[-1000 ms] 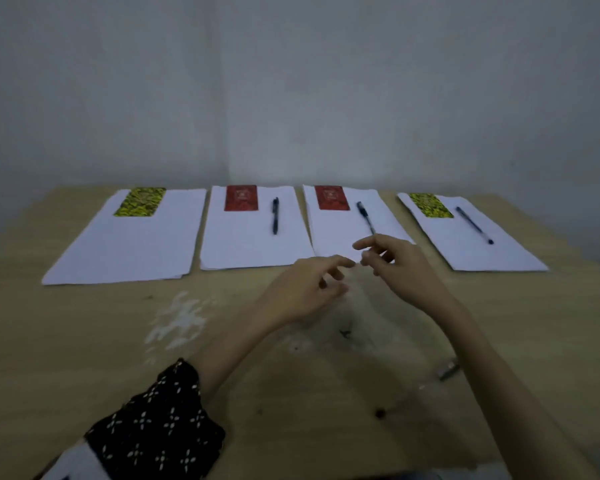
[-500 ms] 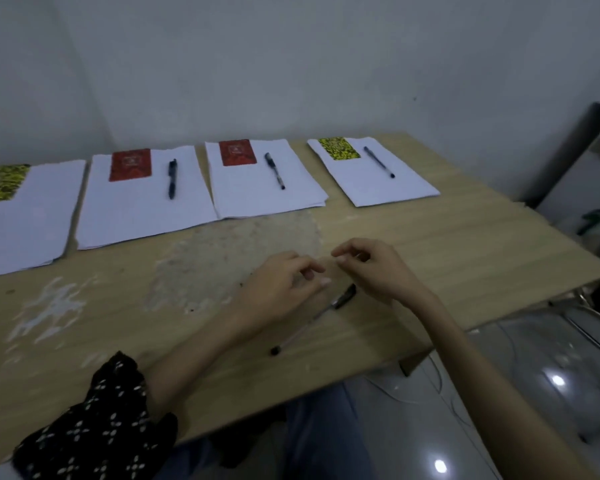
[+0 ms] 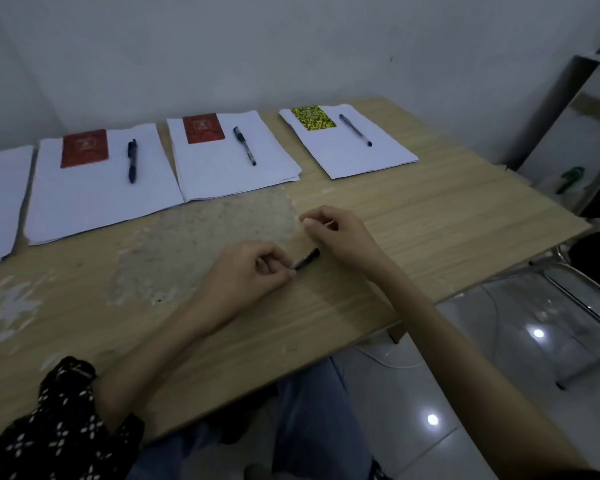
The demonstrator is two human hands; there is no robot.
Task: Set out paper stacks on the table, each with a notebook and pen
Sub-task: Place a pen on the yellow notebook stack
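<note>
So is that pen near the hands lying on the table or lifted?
Cannot tell: the left hand pinches one end of the pen.

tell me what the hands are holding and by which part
The left hand pinches a black pen at its near end with the fingers. The right hand is curled above the pen's far end; whether it holds anything cannot be told.

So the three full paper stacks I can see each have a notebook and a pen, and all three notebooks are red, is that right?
Not quite. The head view shows only two red notebooks: one on the left white paper stack at and one on the middle stack at. The rightmost stack carries a yellow-and-black patterned notebook. Each of the three does have a pen.
</note>
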